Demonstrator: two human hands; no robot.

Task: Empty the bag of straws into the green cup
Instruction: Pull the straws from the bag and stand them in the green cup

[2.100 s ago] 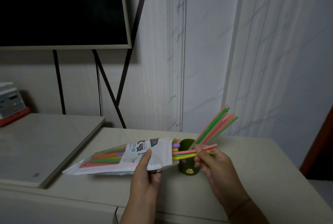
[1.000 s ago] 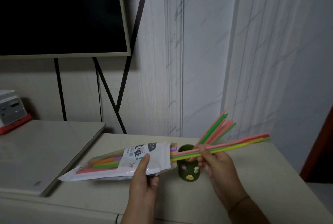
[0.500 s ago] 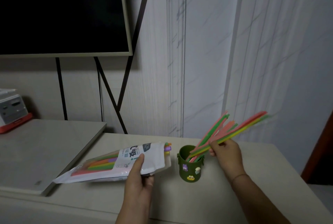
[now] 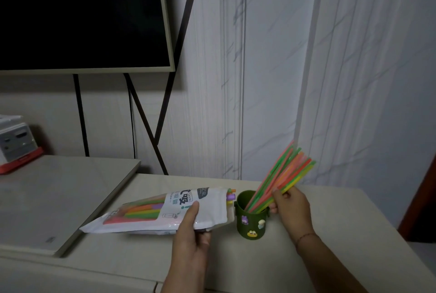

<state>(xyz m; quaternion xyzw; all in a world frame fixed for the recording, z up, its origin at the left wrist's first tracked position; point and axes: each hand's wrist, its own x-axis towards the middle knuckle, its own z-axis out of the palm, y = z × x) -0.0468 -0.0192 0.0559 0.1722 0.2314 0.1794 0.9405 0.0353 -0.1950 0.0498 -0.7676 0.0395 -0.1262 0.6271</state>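
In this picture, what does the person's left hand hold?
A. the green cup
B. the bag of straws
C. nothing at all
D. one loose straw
B: the left hand grips the bag near its open end, while the right hand holds the straws standing in the green cup.

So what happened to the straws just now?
The right hand pulled a few straws out of the bag, swung them out to the right, then tipped them up and stood them in the green cup with the others. It still holds them there. The left hand still grips the bag, which has more straws inside. The cup stayed put.
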